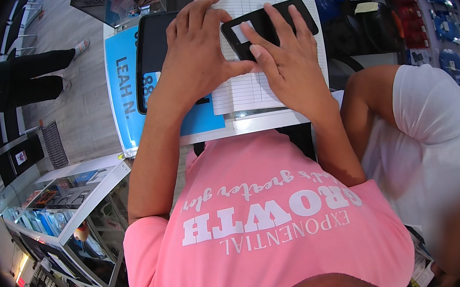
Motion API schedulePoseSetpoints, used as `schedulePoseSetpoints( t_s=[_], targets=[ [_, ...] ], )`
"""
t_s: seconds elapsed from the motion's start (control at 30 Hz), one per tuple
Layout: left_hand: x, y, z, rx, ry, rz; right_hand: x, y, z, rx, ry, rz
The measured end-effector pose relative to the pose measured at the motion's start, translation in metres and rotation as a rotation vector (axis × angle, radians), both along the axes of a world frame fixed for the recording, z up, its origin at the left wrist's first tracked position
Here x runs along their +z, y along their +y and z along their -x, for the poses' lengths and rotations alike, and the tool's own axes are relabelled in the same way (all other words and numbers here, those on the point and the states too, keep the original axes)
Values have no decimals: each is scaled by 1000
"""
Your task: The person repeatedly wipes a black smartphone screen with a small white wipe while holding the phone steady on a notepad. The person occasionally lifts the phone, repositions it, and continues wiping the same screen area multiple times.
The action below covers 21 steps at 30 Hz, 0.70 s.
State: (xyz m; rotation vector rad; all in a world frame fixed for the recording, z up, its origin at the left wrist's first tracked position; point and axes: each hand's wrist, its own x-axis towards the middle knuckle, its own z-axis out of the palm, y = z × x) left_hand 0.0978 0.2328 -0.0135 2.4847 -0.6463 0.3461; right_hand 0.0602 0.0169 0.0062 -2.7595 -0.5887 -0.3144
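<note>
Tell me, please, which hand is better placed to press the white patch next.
Probably the right hand: its index finger reaches the white patch, other fingers spread across the black device. The left hand sits beside the device, fingertips off the patch.

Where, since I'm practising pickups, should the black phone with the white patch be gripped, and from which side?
Grip the slim phone by both long edges, probably from the right: it seems to lie flat on the notebook, its right end uncovered.
</note>
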Motion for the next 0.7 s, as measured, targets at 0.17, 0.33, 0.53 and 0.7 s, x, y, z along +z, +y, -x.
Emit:
schedulePoseSetpoints(
  t_s=[0.17, 0.33, 0.53, 0.7],
  targets=[
    [0, 0, 1, 14, 9, 6, -9, -44, -27, -295, -97, 117],
    [-2, 2, -1, -14, 8, 43, -2, 5, 1, -92, 17, 34],
    [-2, 0, -1, 9, -30, 31, -17, -34, -8, -271, -50, 56],
    [-2, 3, 0, 4, 1, 33, -11, -28, -24, -203, -119, 34]
  ],
)
